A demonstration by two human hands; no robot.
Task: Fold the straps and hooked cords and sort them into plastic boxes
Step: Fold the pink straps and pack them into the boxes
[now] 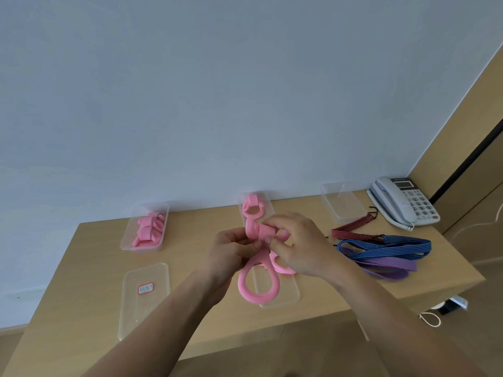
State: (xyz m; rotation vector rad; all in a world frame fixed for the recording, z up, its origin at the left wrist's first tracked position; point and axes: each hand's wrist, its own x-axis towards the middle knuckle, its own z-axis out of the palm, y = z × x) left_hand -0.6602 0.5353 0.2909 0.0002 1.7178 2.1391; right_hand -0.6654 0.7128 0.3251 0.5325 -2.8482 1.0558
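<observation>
A pink strap with looped ends hangs between both hands above the middle of the table. My left hand grips its middle from the left. My right hand pinches a folded band of the same strap from the right. Behind the hands stands a clear plastic box with the strap's upper loop showing in front of it. Another clear box at the left holds folded pink straps. An empty clear box stands at the back right. Hooked cords lie at the right: red-black, blue and purple.
A clear lid with a red-edged label lies at the front left. Another clear lid lies under the hanging strap. A grey desk telephone sits at the back right corner. The wall runs along the table's far edge.
</observation>
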